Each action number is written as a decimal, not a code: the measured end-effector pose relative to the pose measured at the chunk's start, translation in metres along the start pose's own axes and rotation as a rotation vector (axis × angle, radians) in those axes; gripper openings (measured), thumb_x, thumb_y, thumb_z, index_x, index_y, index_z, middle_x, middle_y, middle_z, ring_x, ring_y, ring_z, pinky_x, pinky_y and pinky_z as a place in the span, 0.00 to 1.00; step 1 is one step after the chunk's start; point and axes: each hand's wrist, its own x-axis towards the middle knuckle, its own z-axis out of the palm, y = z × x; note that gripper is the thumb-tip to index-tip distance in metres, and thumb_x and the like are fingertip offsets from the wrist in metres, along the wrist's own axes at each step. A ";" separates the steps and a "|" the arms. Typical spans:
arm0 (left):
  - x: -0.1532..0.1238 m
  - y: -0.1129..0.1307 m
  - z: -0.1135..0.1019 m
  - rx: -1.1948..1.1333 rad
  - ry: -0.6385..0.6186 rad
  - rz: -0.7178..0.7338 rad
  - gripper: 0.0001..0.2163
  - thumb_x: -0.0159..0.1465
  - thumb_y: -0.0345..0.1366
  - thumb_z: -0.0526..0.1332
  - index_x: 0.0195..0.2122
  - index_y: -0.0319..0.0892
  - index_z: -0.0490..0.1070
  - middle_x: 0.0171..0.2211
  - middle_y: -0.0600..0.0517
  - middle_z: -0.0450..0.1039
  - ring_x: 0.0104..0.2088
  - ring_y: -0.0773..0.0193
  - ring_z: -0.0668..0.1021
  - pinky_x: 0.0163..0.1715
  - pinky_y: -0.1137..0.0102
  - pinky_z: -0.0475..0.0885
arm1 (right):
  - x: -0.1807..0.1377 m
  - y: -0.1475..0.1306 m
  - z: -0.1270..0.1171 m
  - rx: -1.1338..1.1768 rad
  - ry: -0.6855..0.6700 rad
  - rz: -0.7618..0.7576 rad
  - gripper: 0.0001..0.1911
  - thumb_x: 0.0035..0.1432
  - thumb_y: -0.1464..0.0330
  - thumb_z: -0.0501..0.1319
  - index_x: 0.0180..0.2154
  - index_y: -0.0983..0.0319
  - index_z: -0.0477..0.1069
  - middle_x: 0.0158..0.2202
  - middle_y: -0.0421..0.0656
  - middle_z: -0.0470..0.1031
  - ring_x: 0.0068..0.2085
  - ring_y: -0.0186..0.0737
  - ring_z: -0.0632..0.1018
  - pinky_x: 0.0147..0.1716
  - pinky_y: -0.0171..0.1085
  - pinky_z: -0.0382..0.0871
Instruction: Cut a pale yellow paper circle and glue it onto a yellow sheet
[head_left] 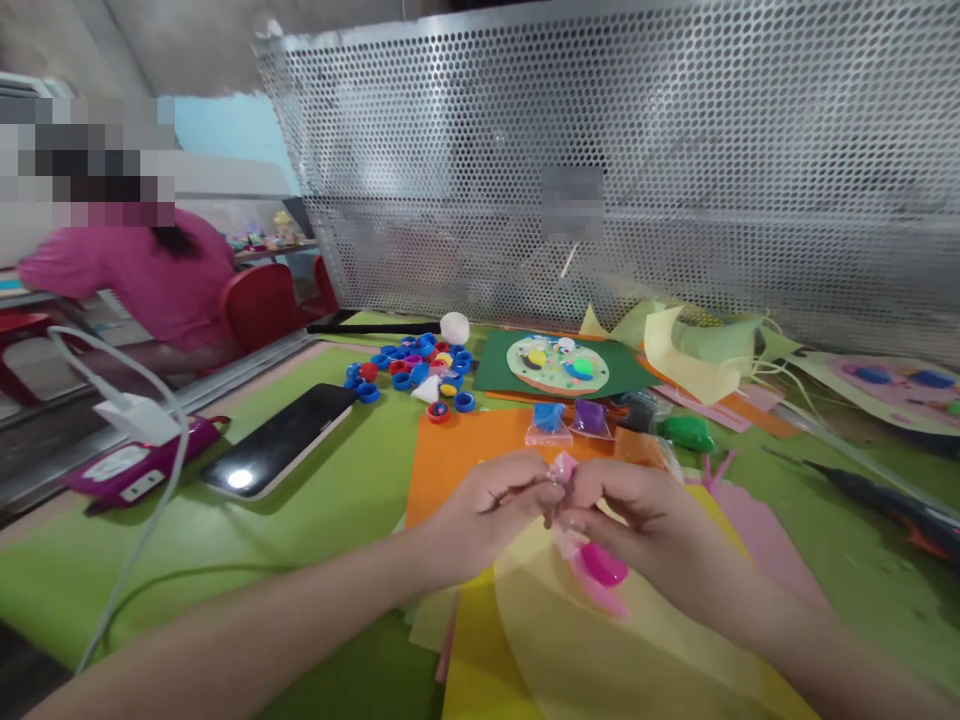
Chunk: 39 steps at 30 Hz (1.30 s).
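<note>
Both hands meet above the papers, fingers pinched on a small clear plastic bag (pixel 568 542). My left hand (pixel 484 515) grips it from the left, and my right hand (pixel 652 520) from the right. A bright pink lump (pixel 604 565), like soft clay, shows just below my right fingers; whether it is inside the bag I cannot tell. Under my hands lies a pale yellow paper piece (pixel 600 660) on darker yellow paper, with orange paper (pixel 442 470) behind. Small bags of blue clay (pixel 548 416) and purple clay (pixel 589 416) lie just beyond.
A phone (pixel 281 440) with its light on and a purple power strip (pixel 139 465) with a cable lie left. Bottle caps (pixel 420 370), a decorated paper disc (pixel 555 365) and green clay (pixel 688 432) stand behind. A glue gun (pixel 885 500) lies right. A person in pink sits far left.
</note>
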 end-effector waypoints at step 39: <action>-0.012 0.005 -0.007 0.657 0.078 0.227 0.27 0.55 0.48 0.64 0.51 0.42 0.57 0.47 0.42 0.71 0.46 0.54 0.75 0.45 0.60 0.71 | -0.015 0.003 -0.005 -0.162 0.171 -0.016 0.09 0.52 0.75 0.59 0.32 0.56 0.74 0.30 0.37 0.77 0.32 0.35 0.78 0.33 0.30 0.74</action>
